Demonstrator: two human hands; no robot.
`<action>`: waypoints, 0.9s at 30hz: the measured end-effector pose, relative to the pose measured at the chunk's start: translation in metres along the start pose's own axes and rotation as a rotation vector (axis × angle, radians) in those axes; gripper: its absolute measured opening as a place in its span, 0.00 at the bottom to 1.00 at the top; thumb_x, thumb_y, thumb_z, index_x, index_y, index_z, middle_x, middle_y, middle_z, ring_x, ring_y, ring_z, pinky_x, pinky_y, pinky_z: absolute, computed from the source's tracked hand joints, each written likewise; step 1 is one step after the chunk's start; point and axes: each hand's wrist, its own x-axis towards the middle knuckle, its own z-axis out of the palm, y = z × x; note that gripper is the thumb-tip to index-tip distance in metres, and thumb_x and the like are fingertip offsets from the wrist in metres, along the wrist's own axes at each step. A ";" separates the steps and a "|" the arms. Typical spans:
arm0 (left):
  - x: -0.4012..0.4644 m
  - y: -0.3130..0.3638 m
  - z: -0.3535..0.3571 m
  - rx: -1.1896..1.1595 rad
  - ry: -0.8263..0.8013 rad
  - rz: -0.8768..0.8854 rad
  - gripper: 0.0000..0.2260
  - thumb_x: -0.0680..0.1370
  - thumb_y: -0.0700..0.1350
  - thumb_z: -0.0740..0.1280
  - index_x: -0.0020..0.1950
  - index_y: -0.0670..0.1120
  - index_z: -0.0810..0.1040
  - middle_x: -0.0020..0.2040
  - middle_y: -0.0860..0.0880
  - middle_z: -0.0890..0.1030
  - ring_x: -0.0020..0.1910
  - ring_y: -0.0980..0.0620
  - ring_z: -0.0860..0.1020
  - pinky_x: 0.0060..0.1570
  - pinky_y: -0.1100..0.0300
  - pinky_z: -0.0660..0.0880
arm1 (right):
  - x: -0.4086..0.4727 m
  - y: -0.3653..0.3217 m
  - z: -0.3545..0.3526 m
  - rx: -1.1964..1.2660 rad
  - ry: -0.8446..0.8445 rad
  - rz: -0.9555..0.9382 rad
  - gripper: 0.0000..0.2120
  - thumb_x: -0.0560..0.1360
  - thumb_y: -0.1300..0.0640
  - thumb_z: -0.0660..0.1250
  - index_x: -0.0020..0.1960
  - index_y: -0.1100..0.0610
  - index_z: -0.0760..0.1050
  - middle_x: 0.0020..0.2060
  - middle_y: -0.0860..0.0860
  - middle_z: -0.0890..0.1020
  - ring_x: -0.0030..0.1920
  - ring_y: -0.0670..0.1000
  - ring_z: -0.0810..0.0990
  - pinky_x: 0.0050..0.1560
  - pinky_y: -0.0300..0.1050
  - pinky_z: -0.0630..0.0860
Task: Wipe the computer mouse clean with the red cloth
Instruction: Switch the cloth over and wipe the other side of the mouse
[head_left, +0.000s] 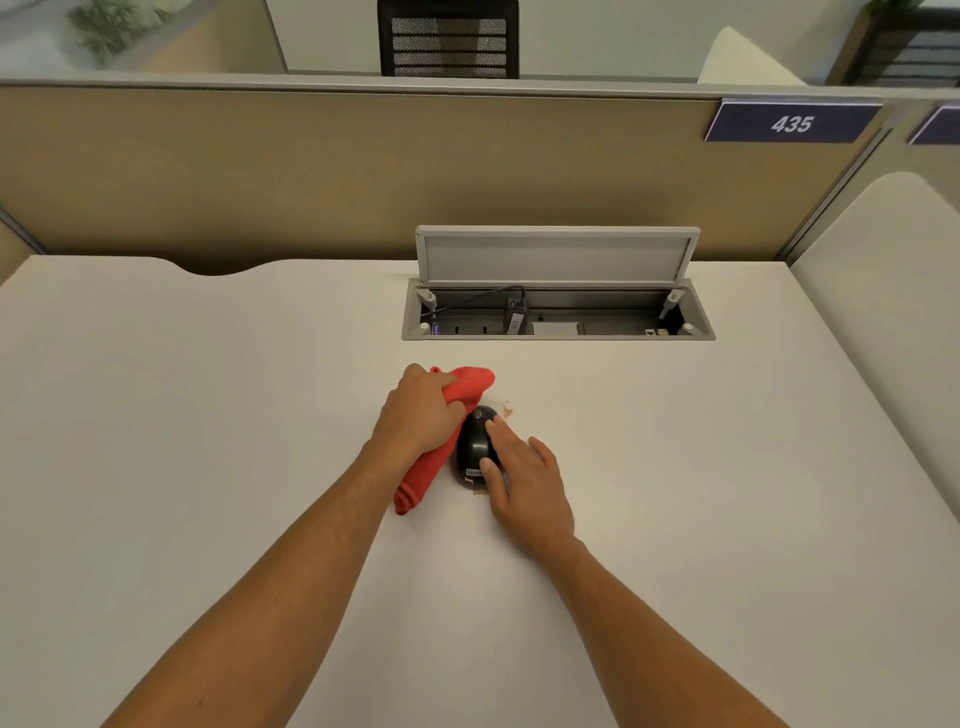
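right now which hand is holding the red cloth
The left hand grips the red cloth; the right hand only steadies the mouse.

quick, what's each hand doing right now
Left hand: closed, gripping the red cloth against the left side of the mouse.
Right hand: open, holding nothing, fingers resting on the mouse to steady it.

White "435" printed on dark blue sign (791, 122) fixed to partition top. "Leno…" read on label of black mouse (475, 447), rest hidden by thumb. "016" seen on small tag (515, 325) inside open cable box.
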 end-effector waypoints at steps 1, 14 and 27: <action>-0.001 -0.001 0.002 -0.004 -0.024 -0.001 0.20 0.79 0.50 0.64 0.72 0.50 0.71 0.64 0.42 0.70 0.54 0.42 0.76 0.55 0.52 0.73 | 0.000 0.000 0.000 0.000 0.000 -0.001 0.23 0.82 0.49 0.53 0.76 0.50 0.61 0.75 0.46 0.65 0.72 0.44 0.64 0.75 0.44 0.50; -0.038 -0.020 0.006 -0.339 -0.102 -0.164 0.10 0.75 0.45 0.65 0.43 0.39 0.81 0.40 0.42 0.82 0.35 0.47 0.76 0.36 0.56 0.72 | 0.000 -0.001 0.001 0.016 0.003 -0.006 0.26 0.81 0.46 0.48 0.76 0.51 0.60 0.74 0.47 0.66 0.72 0.43 0.64 0.75 0.43 0.50; -0.076 -0.024 0.011 -0.516 -0.233 -0.245 0.09 0.72 0.48 0.68 0.44 0.42 0.83 0.42 0.41 0.84 0.40 0.40 0.83 0.44 0.48 0.80 | -0.001 0.001 -0.001 0.013 -0.011 -0.014 0.23 0.82 0.48 0.51 0.77 0.50 0.59 0.75 0.47 0.64 0.73 0.44 0.63 0.75 0.44 0.50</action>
